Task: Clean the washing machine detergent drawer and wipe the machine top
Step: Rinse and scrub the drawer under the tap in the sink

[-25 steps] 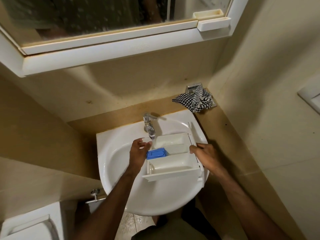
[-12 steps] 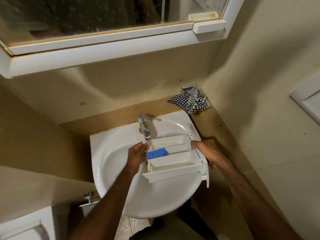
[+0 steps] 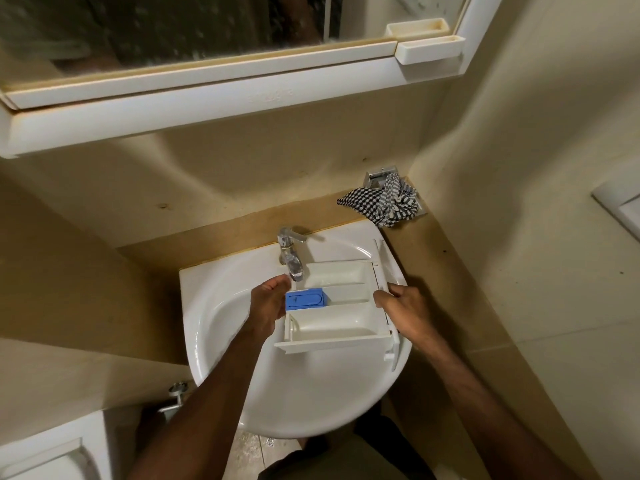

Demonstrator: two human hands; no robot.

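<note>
1. White plastic sits under both of my hands: the drawer (image 3: 341,303) is held over the basin (image 3: 221,327), its long axis running left to right across my view.
2. My left hand (image 3: 266,306) grips the drawer's left end, fingers curled at the edge beside the blue insert (image 3: 306,298).
3. My right hand (image 3: 403,308) clasps the right end at the front panel (image 3: 388,296), fingers curled around it.
4. The tap (image 3: 290,252) stands just behind the left end, its spout above the far left corner, close to my left fingertips. I cannot tell for certain whether water is running.
5. The relation that matters: the spout is over the left end only, so the near compartment and the right end lie away from it. I judge the drawer must slide left or tilt to bring them under; my left hand is the nearer one to the tap lever.
6. A checked cloth (image 3: 384,204) lies on the worktop (image 3: 194,237) behind the basin's right side, well apart from both hands, likely for wiping later.
</note>
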